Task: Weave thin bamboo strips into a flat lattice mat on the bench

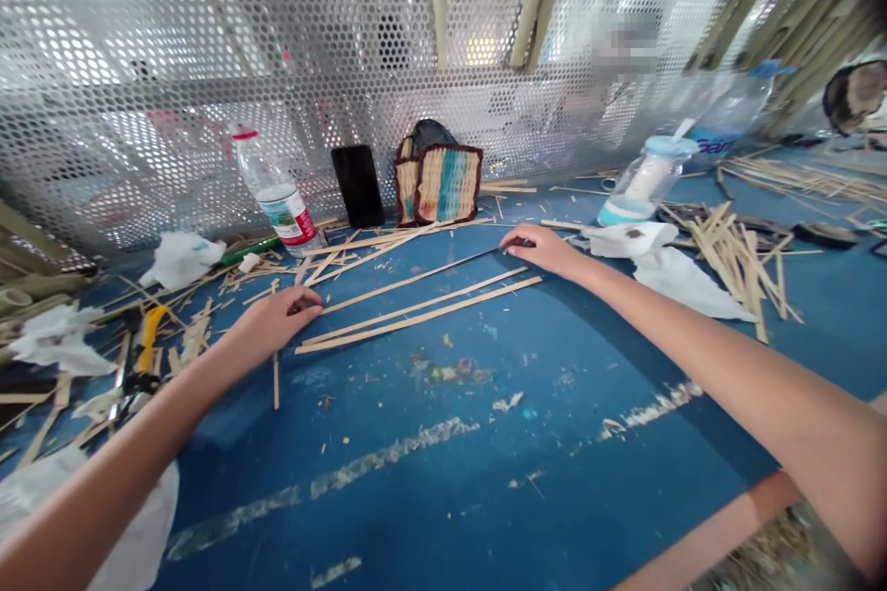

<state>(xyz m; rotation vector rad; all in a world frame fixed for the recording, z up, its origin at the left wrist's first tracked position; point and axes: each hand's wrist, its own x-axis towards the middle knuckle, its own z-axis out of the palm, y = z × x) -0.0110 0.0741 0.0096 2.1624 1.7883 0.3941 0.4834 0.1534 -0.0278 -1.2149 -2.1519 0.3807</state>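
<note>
A thin bamboo strip (pixel 402 283) stretches between my two hands, low over the blue table; its right part looks darker. My left hand (pixel 281 319) is closed in a pinch at the strip's left end. At the other end, the fingers of my right hand (pixel 540 249) are pinched on the strip. Just nearer to me, two more pale bamboo strips (pixel 422 314) lie almost parallel on the table. Behind the held strip, several loose strips (pixel 378 257) cross one another.
Along the back stand a water bottle (pixel 284 203), a black phone (pixel 358 186), a woven piece (pixel 450 185) and a jar (pixel 641 185). Strip piles (pixel 738 263) and tissues (pixel 665 263) lie right. A yellow-handled tool (pixel 149 340) lies left among scraps. A perforated metal screen (pixel 277 37) rises behind.
</note>
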